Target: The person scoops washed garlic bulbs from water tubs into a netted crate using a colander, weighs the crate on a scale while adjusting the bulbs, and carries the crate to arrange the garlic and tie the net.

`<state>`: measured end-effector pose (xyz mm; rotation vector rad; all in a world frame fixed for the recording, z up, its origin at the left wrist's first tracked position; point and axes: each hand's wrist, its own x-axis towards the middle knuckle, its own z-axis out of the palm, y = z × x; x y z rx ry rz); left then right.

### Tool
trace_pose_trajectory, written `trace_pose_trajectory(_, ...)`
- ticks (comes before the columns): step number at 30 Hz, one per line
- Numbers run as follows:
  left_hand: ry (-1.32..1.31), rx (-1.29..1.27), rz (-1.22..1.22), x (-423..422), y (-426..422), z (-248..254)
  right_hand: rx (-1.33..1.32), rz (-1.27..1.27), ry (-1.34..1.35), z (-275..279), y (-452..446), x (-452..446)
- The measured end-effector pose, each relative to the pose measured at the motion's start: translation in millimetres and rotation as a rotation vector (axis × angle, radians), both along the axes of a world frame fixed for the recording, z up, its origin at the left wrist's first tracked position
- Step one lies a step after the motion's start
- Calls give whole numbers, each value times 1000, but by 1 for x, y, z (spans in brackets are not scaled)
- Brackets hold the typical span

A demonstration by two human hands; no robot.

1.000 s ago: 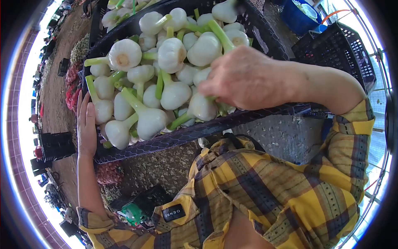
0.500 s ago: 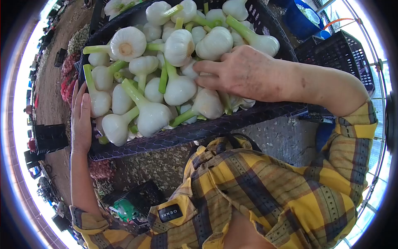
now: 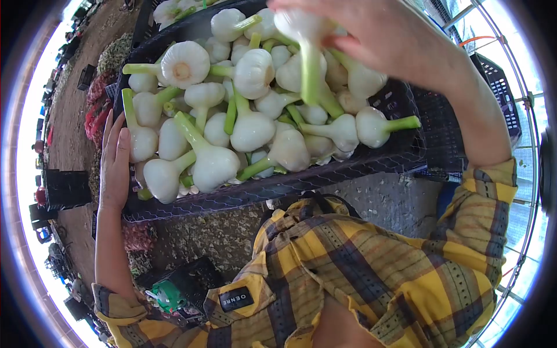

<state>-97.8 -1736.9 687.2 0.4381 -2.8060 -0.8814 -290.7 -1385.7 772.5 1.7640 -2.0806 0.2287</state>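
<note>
A dark plastic crate (image 3: 278,191) full of white garlic bulbs (image 3: 252,129) with cut green stems stands in front of me. My right hand (image 3: 377,35) is above the far right part of the crate, its fingers closed round one garlic bulb (image 3: 304,26) whose green stem hangs downward. Part of that bulb is covered by the fingers. Along the crate's left side rests my left hand (image 3: 115,165), fingers straight and flat against the outer wall, holding nothing. The garlic bulb (image 3: 142,142) nearest to it lies just inside that wall.
Behind this crate, another crate of garlic (image 3: 168,11) shows at the top. Black crates (image 3: 496,87) stand at the right. Below left are a black crate (image 3: 200,278) and a green object (image 3: 168,294). Red net bags (image 3: 97,116) lie on the floor at left.
My right hand has risen from among the bulbs toward the top of the view, now with a garlic bulb in it. Bulbs it covered are visible. My left hand stays at the crate's side.
</note>
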Motion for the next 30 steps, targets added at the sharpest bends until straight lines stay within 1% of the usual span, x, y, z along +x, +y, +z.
trace_pose_trajectory(1, -2, -1, 4, 0, 0, -1, 73, -106, -207, 7, 0, -2)
trace_pose_trajectory(4, 0, -11, 8, 0, -3, -2, 55, -164, -336, -1, 2, 2)
trace_pose_trajectory(6, -3, -28, -7, -1, -3, -2, -110, -78, -325, -22, 3, 16)
trace_pose_trajectory(7, -9, -29, 0, -1, -2, -2, 56, -275, -615, -12, -3, 35)
trace_pose_trajectory(8, -12, -30, 6, -1, -2, -1, 60, -221, -594, -19, -6, 36)
trace_pose_trajectory(10, -12, -43, 3, 0, -2, -2, 67, -116, -555, -52, -10, 39)
trace_pose_trajectory(11, -3, -57, -5, -1, -4, -2, -83, -26, -448, -61, -10, 38)
trace_pose_trajectory(14, -28, -53, 9, 0, -2, 1, -184, -159, -449, -29, -2, 31)
trace_pose_trajectory(15, -40, -44, 22, 0, 0, 2, -67, -347, -599, -17, 4, 29)
trace_pose_trajectory(18, -4, -23, 15, -2, 0, -1, 29, -347, -499, -7, 18, 7)
trace_pose_trajectory(19, -13, -20, 4, -2, 2, 2, -78, -195, -267, -14, 15, 0)
trace_pose_trajectory(22, -11, -13, 0, -2, 4, 4, -143, -83, -1, -59, 4, -25)
trace_pose_trajectory(23, 3, 14, -14, -2, 1, 0, -30, -80, -78, -65, -2, -32)
trace_pose_trajectory(26, -18, -21, 8, -4, 4, 2, 101, -80, -464, -56, -13, -50)
trace_pose_trajectory(27, -1, 1, -11, -4, 2, 1, -25, 6, -342, -68, -15, -59)
trace_pose_trajectory(30, -42, 48, 36, -4, -2, -3, 249, -330, -398, -2, -14, -19)
